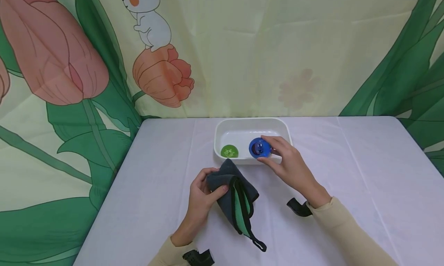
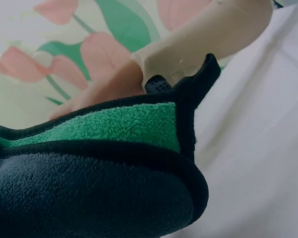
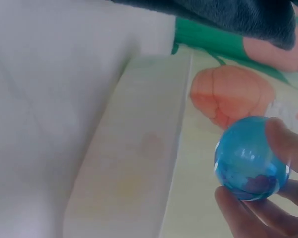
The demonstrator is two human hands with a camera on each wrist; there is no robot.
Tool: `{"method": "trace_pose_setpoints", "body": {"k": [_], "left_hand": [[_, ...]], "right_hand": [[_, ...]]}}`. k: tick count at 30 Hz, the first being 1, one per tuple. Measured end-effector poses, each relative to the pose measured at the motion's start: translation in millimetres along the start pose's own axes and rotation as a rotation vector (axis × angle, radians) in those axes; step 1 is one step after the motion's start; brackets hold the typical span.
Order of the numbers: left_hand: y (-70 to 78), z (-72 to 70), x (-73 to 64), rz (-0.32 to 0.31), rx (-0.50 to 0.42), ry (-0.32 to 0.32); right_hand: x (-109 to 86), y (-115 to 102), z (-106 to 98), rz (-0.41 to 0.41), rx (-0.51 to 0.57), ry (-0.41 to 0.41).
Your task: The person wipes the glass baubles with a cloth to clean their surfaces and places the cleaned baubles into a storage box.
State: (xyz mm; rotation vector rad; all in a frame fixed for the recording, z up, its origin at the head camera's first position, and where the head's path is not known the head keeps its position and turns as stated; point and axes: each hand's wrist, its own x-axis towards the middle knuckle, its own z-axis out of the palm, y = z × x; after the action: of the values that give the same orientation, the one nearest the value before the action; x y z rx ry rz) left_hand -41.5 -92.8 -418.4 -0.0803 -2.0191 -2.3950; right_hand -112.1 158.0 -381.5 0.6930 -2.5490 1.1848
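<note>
My left hand grips a folded towel, dark blue-grey outside and green inside, with black edging and a hanging loop. In the left wrist view the towel fills the lower left, its green fold gaping. Above the white tray, my right hand pinches a see-through blue ball between thumb and fingers. Something dark shows inside the ball in the right wrist view. A green ball lies in the tray's near left corner, close beyond the towel.
A white cloth covers the table. The tray stands near its far edge, and a printed curtain with tulips and a white animal hangs behind. Each wrist wears a black device.
</note>
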Motion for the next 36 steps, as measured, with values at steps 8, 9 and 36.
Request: {"method": "trace_pose_setpoints", "body": {"k": [8,9,36], "left_hand": [[1.1,1.1,-0.4,-0.013,0.018,-0.010],[1.0,1.0,-0.4,-0.012,0.019,-0.011],[-0.5,-2.6,-4.3,-0.050,0.037,0.009]], "right_hand": [[13.2,12.9,2.1,0.076,-0.025,-0.034],[14.4,13.8,2.5,0.085,-0.034,-0.041],[44.1,28.6,15.3,0.174,-0.152,-0.265]]}}
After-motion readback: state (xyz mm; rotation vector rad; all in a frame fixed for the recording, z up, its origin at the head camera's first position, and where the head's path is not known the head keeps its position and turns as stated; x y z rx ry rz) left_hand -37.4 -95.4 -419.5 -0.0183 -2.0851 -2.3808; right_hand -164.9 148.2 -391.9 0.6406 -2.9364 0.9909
